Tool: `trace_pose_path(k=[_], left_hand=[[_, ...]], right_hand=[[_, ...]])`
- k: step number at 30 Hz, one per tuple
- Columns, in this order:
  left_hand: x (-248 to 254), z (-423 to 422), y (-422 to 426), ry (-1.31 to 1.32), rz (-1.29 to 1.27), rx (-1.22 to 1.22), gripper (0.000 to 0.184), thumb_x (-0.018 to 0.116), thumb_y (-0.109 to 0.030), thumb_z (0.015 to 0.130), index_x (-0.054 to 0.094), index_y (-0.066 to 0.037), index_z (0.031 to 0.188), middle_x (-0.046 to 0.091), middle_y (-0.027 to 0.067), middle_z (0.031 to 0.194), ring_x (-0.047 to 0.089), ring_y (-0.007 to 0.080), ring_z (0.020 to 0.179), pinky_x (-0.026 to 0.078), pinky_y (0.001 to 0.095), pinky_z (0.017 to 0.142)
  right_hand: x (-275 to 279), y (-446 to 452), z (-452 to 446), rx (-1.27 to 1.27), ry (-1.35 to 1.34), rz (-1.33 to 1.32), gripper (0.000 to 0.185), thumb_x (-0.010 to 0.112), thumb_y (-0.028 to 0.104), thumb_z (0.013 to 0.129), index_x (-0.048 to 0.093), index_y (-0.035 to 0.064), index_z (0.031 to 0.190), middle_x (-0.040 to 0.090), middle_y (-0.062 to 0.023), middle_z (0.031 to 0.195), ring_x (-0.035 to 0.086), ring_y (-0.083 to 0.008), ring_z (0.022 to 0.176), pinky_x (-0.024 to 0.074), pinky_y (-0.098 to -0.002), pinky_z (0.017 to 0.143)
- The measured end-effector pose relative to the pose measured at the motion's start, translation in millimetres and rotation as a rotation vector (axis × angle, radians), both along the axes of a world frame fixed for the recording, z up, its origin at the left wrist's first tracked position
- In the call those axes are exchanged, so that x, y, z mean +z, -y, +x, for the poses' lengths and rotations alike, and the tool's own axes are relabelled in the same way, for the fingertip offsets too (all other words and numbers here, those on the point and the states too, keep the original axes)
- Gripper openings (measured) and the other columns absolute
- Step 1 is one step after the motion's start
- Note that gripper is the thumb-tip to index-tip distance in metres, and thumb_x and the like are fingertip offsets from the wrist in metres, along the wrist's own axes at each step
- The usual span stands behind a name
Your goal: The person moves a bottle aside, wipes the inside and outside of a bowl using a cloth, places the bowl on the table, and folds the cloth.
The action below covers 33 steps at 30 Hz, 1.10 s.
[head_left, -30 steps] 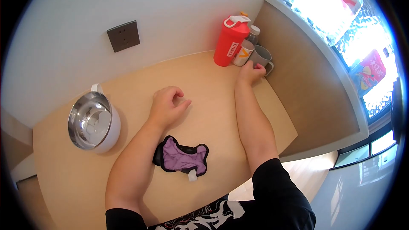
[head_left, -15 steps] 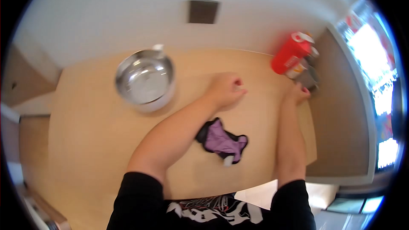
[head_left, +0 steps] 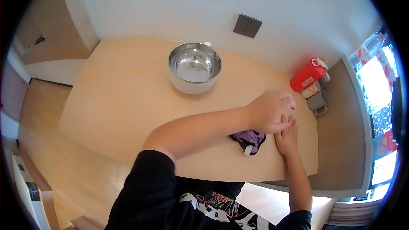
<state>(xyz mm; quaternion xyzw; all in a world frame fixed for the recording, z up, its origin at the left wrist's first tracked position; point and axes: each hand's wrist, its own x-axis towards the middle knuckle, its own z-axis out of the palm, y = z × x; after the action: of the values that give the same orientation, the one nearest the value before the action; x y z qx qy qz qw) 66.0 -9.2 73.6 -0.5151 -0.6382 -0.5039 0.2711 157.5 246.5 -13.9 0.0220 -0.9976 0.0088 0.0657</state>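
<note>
To the left on the pale wooden table [head_left: 128, 102] stands a steel-lined bowl [head_left: 191, 87], white outside, well apart from both hands. Right of it, the person's left arm reaches across, and under that forearm and wrist, seen from above, lies the purple cloth [head_left: 251, 137] — flat on the table near its front edge, partly hidden. What shows is a soft, slightly rumpled purple face bordered in black, with a white tag [head_left: 248, 150] at the near side.

The left hand [head_left: 271, 110] has its fingers bent and the thumb standing apart, pinching nothing I can see. Just beyond, the right hand [head_left: 288, 136] lies palm down, fingers a little spread; whether the left thumb touches them I cannot tell. I'd judge this a moment of placing the hands, not gripping; taking up the cloth from here would call for lifting the left arm clear and closing fingers on the black border.

Farther right, by the partition [head_left: 347, 145], stand a red shaker bottle [head_left: 307, 76] and a grey mug [head_left: 318, 101] — both untouched.
</note>
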Motion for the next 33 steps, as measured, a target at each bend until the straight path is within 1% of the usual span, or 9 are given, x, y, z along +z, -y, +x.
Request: trace_pose_path(k=[6, 10, 13, 15, 18, 22, 28, 31, 33], left_hand=[[-7, 9, 158, -0.065, -0.081, 0.348, 0.084, 0.092, -0.031, 0.061, 0.047, -0.009, 0.128, 0.047, 0.0193, 0.130, 0.043, 0.0388, 0.122, 0.037, 0.0507, 0.102], [-53, -12, 236, 0.245, 0.027, 0.718, 0.114, 0.099, -0.037, 0.049, 0.032, -0.007, 0.136, 0.036, 0.0172, 0.135, 0.037, 0.0367, 0.129, 0.035, 0.0482, 0.107], [-64, -24, 254, 0.190, 0.075, 0.815, 0.122, 0.100, -0.041, 0.049, 0.025, -0.006, 0.139, 0.031, 0.0169, 0.140, 0.035, 0.0351, 0.130, 0.035, 0.0473, 0.108], [-72, -29, 263, 0.220, 0.074, 0.781, 0.129, 0.100, -0.042, 0.048, 0.020, -0.006, 0.143, 0.028, 0.0179, 0.144, 0.031, 0.0351, 0.135, 0.034, 0.0469, 0.112], [-73, -29, 256, 0.473, 0.061, 0.720, 0.138, 0.101, -0.039, 0.047, 0.013, -0.005, 0.148, 0.026, 0.0195, 0.150, 0.029, 0.0346, 0.141, 0.031, 0.0462, 0.116], [-80, -45, 247, 0.616, 0.182, 0.323, 0.148, 0.102, -0.034, 0.046, 0.005, -0.004, 0.153, 0.030, 0.0207, 0.153, 0.032, 0.0336, 0.144, 0.031, 0.0452, 0.118], [-64, -41, 251, 0.672, 0.093, 0.314, 0.134, 0.101, -0.027, 0.049, 0.018, -0.004, 0.151, 0.040, 0.0183, 0.148, 0.039, 0.0312, 0.139, 0.036, 0.0447, 0.115], [-65, -41, 255, 0.796, 0.239, 0.151, 0.125, 0.099, -0.023, 0.053, 0.024, -0.006, 0.150, 0.042, 0.0166, 0.146, 0.040, 0.0301, 0.138, 0.037, 0.0450, 0.114], [-66, -37, 256, 0.901, 0.389, -0.068, 0.122, 0.098, -0.026, 0.055, 0.024, -0.008, 0.150, 0.043, 0.0155, 0.145, 0.041, 0.0297, 0.137, 0.038, 0.0455, 0.113]], right_hand=[[36, 58, 79, 0.074, 0.136, -0.028, 0.073, 0.052, 0.045, 0.096, 0.032, 0.0053, 0.154, 0.016, -0.0342, 0.159, 0.012, -0.0586, 0.145, 0.0119, -0.0664, 0.116], [36, 98, 112, -0.015, 0.208, -0.090, 0.083, 0.056, 0.052, 0.091, 0.032, 0.0029, 0.153, 0.014, -0.0359, 0.159, 0.006, -0.0610, 0.144, 0.0066, -0.0715, 0.113], [68, 128, 119, 0.043, 0.209, -0.237, 0.080, 0.067, 0.044, 0.087, 0.038, 0.0011, 0.147, 0.029, -0.0348, 0.151, 0.036, -0.0525, 0.135, 0.0338, -0.0587, 0.108], [99, 140, 120, 0.042, 0.210, -0.474, 0.073, 0.077, 0.031, 0.082, 0.043, 0.0012, 0.140, 0.046, -0.0261, 0.139, 0.061, -0.0396, 0.109, 0.0527, -0.0450, 0.088], [115, 146, 117, -0.045, 0.196, -0.691, 0.070, 0.078, 0.026, 0.082, 0.044, 0.0010, 0.137, 0.049, -0.0222, 0.135, 0.062, -0.0356, 0.099, 0.0542, -0.0430, 0.081], [102, 177, 61, 0.392, -0.216, -0.130, 0.061, 0.078, 0.016, 0.078, 0.052, 0.0055, 0.133, 0.051, -0.0204, 0.133, 0.055, -0.0370, 0.112, 0.0433, -0.0472, 0.098], [38, 187, 27, 0.341, -0.185, -0.248, 0.041, 0.072, 0.016, 0.084, 0.060, 0.0044, 0.122, 0.058, -0.0215, 0.125, 0.055, -0.0392, 0.114, 0.0418, -0.0484, 0.101], [35, 183, 12, 0.178, -0.055, -0.680, 0.032, 0.067, 0.015, 0.091, 0.060, 0.0034, 0.121, 0.066, -0.0159, 0.110, 0.063, -0.0284, 0.101, 0.0490, -0.0381, 0.091], [40, 185, -6, 0.127, -0.260, -1.002, 0.029, 0.067, 0.015, 0.094, 0.059, 0.0028, 0.119, 0.067, -0.0110, 0.102, 0.064, -0.0213, 0.091, 0.0507, -0.0321, 0.080]])
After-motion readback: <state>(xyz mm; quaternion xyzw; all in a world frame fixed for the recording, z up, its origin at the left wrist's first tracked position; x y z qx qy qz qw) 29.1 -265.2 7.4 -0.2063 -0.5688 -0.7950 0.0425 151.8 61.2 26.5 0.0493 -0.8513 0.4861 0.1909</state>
